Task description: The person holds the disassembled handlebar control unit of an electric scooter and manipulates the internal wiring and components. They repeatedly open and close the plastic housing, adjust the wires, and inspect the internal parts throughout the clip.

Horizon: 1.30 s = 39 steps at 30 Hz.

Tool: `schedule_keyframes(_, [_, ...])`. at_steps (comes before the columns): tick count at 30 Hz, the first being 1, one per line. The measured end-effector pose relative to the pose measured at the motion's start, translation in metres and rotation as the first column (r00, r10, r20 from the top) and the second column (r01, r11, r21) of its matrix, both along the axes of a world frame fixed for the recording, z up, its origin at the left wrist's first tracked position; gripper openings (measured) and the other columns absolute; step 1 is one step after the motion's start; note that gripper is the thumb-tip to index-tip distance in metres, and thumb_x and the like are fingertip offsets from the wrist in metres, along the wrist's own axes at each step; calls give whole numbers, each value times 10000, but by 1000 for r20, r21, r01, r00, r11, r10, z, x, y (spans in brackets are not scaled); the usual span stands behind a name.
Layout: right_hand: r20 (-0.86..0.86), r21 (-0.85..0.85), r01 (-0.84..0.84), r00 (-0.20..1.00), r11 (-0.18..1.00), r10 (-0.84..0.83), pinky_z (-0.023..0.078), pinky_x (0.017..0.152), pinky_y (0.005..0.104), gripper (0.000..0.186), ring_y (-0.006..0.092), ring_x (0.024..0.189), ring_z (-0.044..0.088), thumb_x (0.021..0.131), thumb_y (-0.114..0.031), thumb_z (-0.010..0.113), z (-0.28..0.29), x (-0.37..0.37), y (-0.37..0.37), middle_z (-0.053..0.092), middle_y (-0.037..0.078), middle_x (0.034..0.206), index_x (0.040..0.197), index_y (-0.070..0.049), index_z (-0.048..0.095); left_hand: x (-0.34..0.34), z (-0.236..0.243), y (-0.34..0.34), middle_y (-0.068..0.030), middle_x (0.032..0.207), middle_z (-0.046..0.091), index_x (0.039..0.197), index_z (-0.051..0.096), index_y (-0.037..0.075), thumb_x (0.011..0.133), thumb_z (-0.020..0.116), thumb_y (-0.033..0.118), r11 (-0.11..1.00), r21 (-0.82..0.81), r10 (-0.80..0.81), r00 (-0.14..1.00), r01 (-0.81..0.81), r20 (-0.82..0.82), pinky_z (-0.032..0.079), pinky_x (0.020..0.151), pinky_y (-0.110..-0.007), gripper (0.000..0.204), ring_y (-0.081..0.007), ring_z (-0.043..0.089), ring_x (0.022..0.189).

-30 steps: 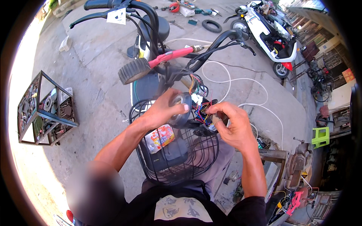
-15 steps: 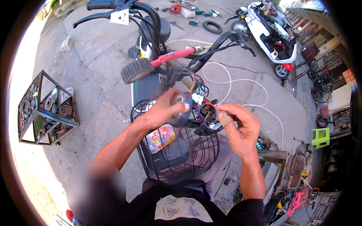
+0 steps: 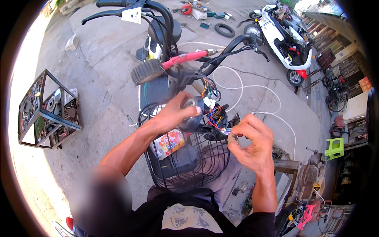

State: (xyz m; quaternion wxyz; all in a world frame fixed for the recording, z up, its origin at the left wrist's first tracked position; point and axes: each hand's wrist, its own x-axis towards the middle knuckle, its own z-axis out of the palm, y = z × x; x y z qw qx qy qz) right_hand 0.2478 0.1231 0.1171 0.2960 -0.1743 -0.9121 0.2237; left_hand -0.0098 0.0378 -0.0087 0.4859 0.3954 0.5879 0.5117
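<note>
My left hand (image 3: pixel 176 110) is closed round a round lamp (image 3: pixel 192 123) with a clear front, just above the front basket of an electric scooter. Beside it, a bundle of coloured wires (image 3: pixel 215 117) spills out of a dark housing, with a white connector (image 3: pixel 209 103) among them. At the right edge of that bundle, my right hand (image 3: pixel 252 144) pinches thumb and forefinger on a small pale wire connector (image 3: pixel 226 131). Part of the connector is hidden by the fingertips.
The wire basket (image 3: pixel 226 158) holds a dark box (image 3: pixel 179 162) and a colourful packet (image 3: pixel 169 143). A pink tyre inflator (image 3: pixel 183 60) rests across the handlebars. A metal-framed parts bin (image 3: pixel 59 119) stands left; a white hose (image 3: pixel 272 112), bench vise (image 3: pixel 314 166) and white scooter (image 3: pixel 282 37) are right.
My right hand has moved down from a red wire to the small connector at the end of the wires. My left hand keeps its hold on the lamp.
</note>
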Motion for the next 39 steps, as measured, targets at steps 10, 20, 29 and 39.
schedule_keyframes(10, [458,189,-46,888,981,-47,581,708,502,110,349,831,734,823,-134,759,21,-48,2,685,119,891,865,-33,763,2,9,0,-248,1417,623,1492,494,-115,922,777,435,1000,2,-8,1000,8,6,485,1113,-410,841,-284,604,1332])
schedule_keyframes(20, [533,72,-85,845,994,34,600,842,528,183,415,959,752,860,-88,774,17,-64,1,724,190,1065,1020,1,761,-1,6,-2,-182,1374,641,1491,483,-75,955,754,359,1000,-1,-11,1000,11,12,451,1153,-404,741,-228,601,1289])
schedule_keyframes(29, [363,-157,65,932,986,-4,552,859,514,270,417,948,709,903,-20,771,38,-41,11,711,133,1116,1172,-30,770,-2,1,-1,-210,1415,618,1508,472,-94,938,768,416,1000,-2,-15,1000,15,-4,431,1179,-406,820,-252,582,1352])
schedule_keyframes(39, [370,-21,-34,928,999,39,562,861,509,243,410,946,713,918,8,698,14,-49,16,714,151,1062,1141,-36,783,-3,5,-3,-207,1413,617,1508,474,-92,943,759,400,1000,3,-10,1000,9,18,429,1181,-407,801,-249,582,1348])
